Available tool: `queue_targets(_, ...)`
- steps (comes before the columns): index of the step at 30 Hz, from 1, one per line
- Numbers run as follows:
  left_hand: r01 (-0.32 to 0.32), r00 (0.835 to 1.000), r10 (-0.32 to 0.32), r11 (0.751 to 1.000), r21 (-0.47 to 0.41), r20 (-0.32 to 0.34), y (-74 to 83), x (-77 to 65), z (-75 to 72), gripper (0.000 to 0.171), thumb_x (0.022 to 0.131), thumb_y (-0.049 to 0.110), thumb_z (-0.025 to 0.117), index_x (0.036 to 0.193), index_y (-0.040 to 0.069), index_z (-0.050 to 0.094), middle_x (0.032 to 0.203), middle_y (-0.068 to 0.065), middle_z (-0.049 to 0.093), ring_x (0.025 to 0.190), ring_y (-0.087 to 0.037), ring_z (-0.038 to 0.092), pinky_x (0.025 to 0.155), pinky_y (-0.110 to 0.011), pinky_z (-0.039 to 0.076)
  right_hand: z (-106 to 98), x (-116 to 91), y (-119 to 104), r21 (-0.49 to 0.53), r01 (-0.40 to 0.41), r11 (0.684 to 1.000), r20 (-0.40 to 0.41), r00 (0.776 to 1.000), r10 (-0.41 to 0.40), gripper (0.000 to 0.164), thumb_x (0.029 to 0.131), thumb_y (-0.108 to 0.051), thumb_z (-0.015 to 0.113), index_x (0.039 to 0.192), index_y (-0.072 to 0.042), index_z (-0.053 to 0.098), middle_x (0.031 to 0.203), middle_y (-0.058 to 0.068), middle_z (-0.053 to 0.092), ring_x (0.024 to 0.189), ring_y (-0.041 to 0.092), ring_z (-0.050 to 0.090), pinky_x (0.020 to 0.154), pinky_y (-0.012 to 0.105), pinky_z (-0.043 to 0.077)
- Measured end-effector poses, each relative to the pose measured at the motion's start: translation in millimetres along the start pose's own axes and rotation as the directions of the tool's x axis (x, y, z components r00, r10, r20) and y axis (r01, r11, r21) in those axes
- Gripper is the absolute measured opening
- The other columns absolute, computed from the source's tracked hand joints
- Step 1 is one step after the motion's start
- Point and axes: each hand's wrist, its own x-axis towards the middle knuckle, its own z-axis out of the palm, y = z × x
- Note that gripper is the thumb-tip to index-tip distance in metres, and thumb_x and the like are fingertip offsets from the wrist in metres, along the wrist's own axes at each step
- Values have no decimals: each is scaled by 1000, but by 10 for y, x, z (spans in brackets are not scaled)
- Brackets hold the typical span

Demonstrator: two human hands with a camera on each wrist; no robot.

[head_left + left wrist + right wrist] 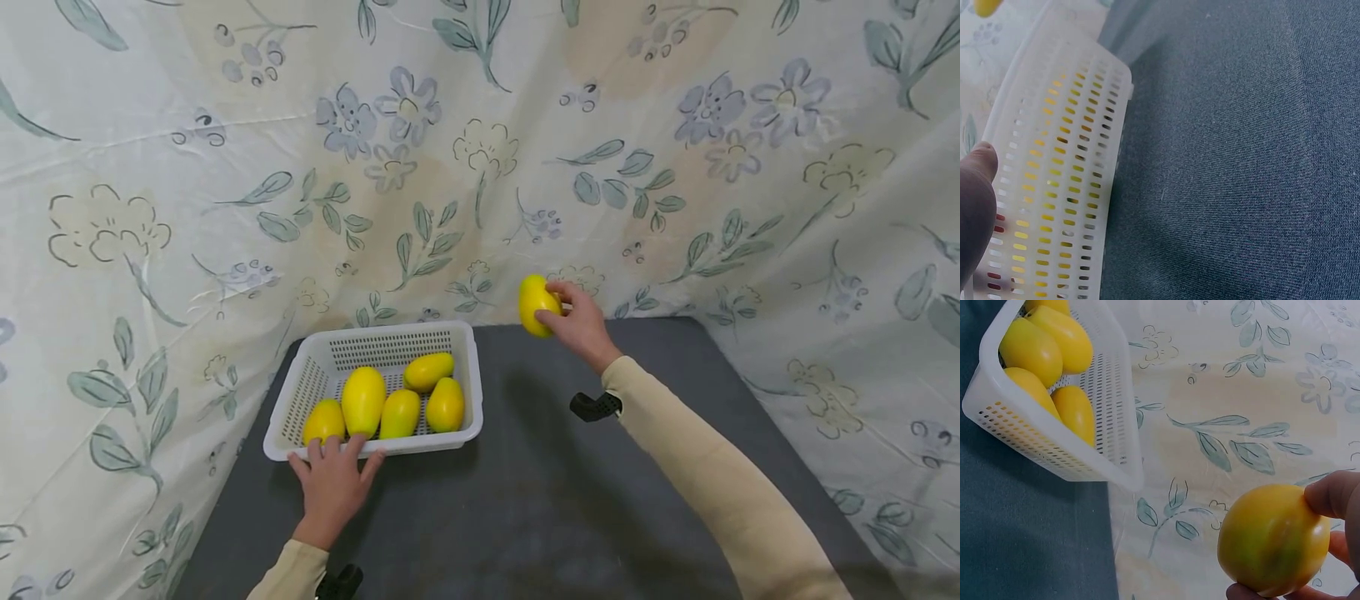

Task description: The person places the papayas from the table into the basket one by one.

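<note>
A yellow mango (536,306) is held up by my right hand (583,327), off to the right of the basket. In the right wrist view its rounded side, with a greenish patch, faces the camera, and the fingers and thumb pinch the mango (1272,540) from the side. My left hand (333,483) grips the near rim of a white perforated plastic basket (472,400). Its fingers reach over the rim, partly hidden by the wall in the left wrist view. Several more mangoes (364,400) lie inside the basket, one directly by the left fingertips.
The basket stands at the left back of a dark cloth-covered table (517,500). Behind and beside the table hangs a pale curtain (480,167) printed with flowers and leaves. A black strap device (595,407) is on the right wrist.
</note>
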Motion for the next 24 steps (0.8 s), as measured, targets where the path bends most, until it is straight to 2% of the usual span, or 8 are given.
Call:
queue_targets(5, 3, 1000, -3, 1000, -5, -1, -9, -5, -3, 45, 87, 46, 69, 114, 10, 65, 107, -27, 57, 111, -51, 39, 98, -82, 10, 157, 3, -27, -27, -6, 1000, 22, 1000, 7, 55, 92, -29, 65, 141, -15, 46, 145, 16, 44, 120, 37, 55, 94, 47, 53)
queue_targets(11, -7, 1000, 7, 1000, -5, -23, -22, -5, 18, 44, 86, 46, 70, 112, 10, 66, 103, -26, 58, 110, -51, 40, 97, -81, 12, 527, -81, -183, -56, -11, 998, 84, 996, 16, 55, 92, -29, 66, 141, -18, 46, 145, 11, 47, 119, 34, 57, 92, 43, 54)
queue_targets(18, -2, 999, 2, 1000, -8, -33, -33, -6, 51, 43, 84, 45, 71, 111, 11, 66, 103, -26, 58, 112, -51, 40, 98, -81, 11, 1009, -214, -438, -17, 54, 998, 165, 985, -50, 52, 91, -29, 67, 139, -21, 50, 142, 6, 50, 114, 28, 60, 85, 38, 56)
queue_targets(24, 19, 1000, -19, 1000, -14, -8, -20, 9, 23, 43, 86, 45, 70, 113, 12, 66, 107, -26, 58, 116, -52, 39, 99, -82, 9, 1280, -314, -609, 15, 95, 995, 223, 970, -96, 51, 91, -27, 67, 139, -20, 50, 143, 5, 49, 111, 27, 59, 88, 37, 55)
